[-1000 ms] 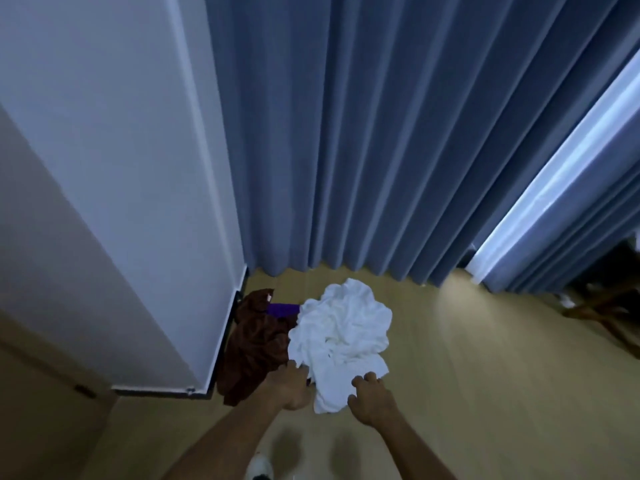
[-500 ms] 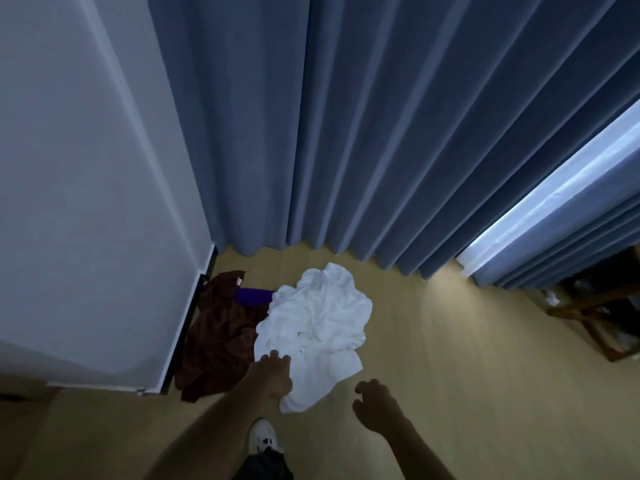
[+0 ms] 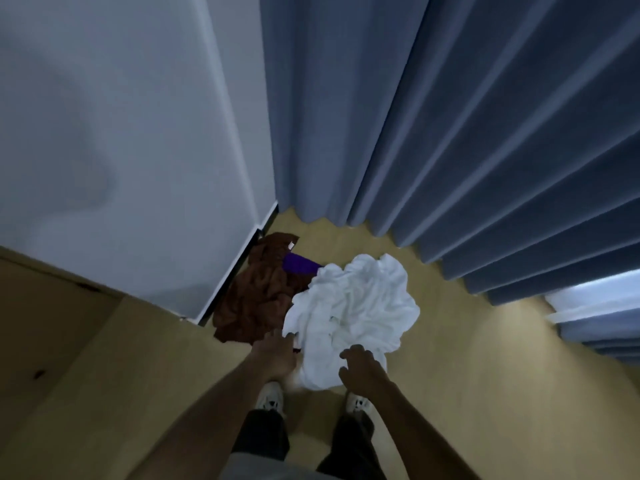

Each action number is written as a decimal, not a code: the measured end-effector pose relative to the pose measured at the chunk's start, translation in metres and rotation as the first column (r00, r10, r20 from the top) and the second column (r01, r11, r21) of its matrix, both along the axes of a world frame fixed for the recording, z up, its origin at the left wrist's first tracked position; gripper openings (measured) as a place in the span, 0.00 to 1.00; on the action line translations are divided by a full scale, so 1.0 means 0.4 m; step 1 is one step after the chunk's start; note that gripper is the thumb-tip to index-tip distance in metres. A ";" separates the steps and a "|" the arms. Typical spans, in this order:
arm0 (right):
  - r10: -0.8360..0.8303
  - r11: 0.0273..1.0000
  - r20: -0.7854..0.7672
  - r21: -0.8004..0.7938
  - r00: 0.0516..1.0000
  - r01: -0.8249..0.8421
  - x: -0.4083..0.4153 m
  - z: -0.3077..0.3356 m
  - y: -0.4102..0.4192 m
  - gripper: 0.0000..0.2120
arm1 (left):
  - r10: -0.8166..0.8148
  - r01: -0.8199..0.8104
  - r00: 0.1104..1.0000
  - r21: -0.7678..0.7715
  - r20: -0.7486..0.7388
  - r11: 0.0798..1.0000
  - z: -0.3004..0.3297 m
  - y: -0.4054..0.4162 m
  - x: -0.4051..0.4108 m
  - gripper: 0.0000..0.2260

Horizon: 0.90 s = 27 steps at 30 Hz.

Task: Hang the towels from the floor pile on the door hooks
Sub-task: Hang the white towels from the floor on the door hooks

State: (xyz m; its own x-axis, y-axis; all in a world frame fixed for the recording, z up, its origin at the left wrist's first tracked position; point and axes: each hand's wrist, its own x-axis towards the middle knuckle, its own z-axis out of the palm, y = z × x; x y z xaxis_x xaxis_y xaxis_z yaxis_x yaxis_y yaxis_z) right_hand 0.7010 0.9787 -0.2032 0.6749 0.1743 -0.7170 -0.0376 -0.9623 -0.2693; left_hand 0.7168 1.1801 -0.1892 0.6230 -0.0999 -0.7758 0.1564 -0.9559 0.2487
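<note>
White cotton, the white towel [image 3: 353, 306] lies crumpled on the floor [image 3: 485, 375], topmost in the pile, beside a brown towel [image 3: 256, 299] and a purple one [image 3: 300, 264]. The left hand [image 3: 275, 355] pinches its near edge; the right hand [image 3: 362, 367] hovers with fingers spread. Best to find two corners before lifting, so it hangs flat.

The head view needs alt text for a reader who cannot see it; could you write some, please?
Two bare hands, left hand and right hand, reach down to a crumpled white towel on the pale wooden floor. A rumpled brown towel lies beside it, below pleated blue curtains.
</note>
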 end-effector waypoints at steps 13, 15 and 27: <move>0.260 0.965 -0.176 0.028 0.949 -0.259 0.190 -0.284 -0.078 0.20 | 0.303 -0.303 0.940 0.029 -0.159 0.953 -0.240 -0.185 -0.054 0.25; 0.256 0.967 -0.220 0.046 0.942 -0.252 0.203 -0.368 -0.080 0.21 | 0.320 -0.322 0.933 0.017 -0.165 0.947 -0.316 -0.204 -0.045 0.26; 0.247 0.962 -0.294 -0.042 0.923 -0.270 0.320 -0.971 -0.010 0.22 | 0.356 -0.381 0.911 -0.094 -0.210 0.920 -0.841 -0.186 -0.008 0.12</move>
State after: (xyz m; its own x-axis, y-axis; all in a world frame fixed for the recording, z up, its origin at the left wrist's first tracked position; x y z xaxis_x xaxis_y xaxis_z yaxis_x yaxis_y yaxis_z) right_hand 0.8291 0.9749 -0.5918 0.3811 0.2493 -0.8903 0.1523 -0.9667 -0.2056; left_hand 0.7137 1.1056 -0.5254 0.4813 0.0014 -0.8765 0.5465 -0.7823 0.2989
